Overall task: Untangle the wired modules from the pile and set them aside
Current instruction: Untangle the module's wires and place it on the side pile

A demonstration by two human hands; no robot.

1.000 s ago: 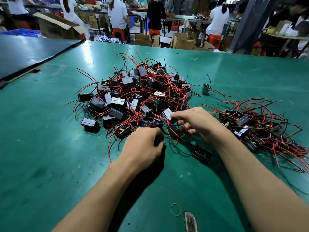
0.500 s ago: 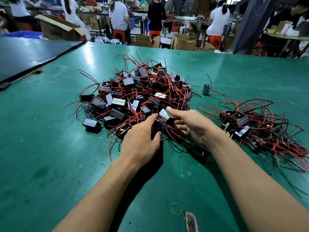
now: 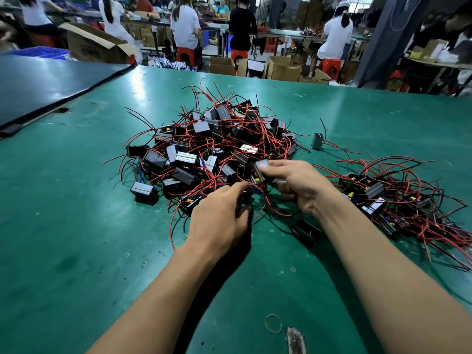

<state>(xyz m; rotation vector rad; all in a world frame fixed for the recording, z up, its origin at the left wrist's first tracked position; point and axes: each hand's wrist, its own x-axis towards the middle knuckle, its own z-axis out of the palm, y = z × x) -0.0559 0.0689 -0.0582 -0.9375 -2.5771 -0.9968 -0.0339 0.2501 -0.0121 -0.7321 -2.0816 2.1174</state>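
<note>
**Two hands, two piles**

On the flat green table point(image 3: 76, 226) there are two heaps. The big pile of black box modules with red wires point(image 3: 204, 149) fills the middle of the frame. At its near edge, the left hand point(image 3: 219, 221) reaches into the red wires; I cannot tell if it grips any. The right hand point(image 3: 298, 185) pinches one grey-topped black module point(image 3: 261, 165) with thumb and fingers. One lone grey box module point(image 3: 317, 141) stands further right. The smaller pile point(image 3: 388, 198) lies at the right edge.

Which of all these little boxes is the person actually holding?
The pale-faced module pinched in the right hand, at the big pile's near edge; the rest lie heaped or loose on the green table.
</note>
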